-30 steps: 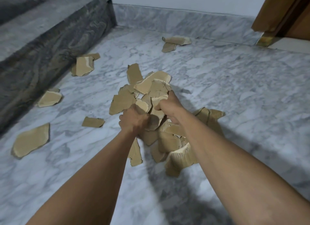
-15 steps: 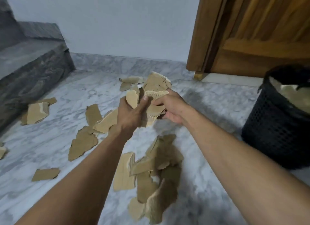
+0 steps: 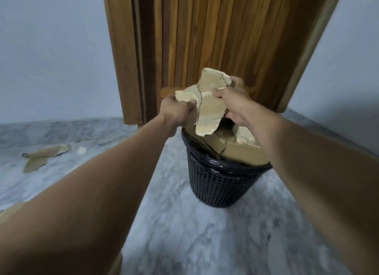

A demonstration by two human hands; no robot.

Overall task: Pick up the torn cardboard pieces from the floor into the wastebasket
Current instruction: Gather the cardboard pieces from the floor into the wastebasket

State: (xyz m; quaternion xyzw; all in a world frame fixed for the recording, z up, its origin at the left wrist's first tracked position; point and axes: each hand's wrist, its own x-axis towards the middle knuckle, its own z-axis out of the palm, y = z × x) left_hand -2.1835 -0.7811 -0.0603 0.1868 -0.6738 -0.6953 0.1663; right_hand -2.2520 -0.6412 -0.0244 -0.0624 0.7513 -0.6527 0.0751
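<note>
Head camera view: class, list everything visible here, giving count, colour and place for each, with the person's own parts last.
held cardboard pieces: several, tan, above the wastebasket, gripped by both hands
wastebasket: one, black mesh with black liner, on the floor before the door
binned cardboard: several pieces, tan, piled to the wastebasket's rim
floor cardboard: at least two pieces, tan, left, near the wall
door: one, brown wood, behind the wastebasket
floor: one, grey-white marble
wall: pale, flanking the door
left hand: one, grips the pieces' left side
right hand: one, grips their right side
</note>
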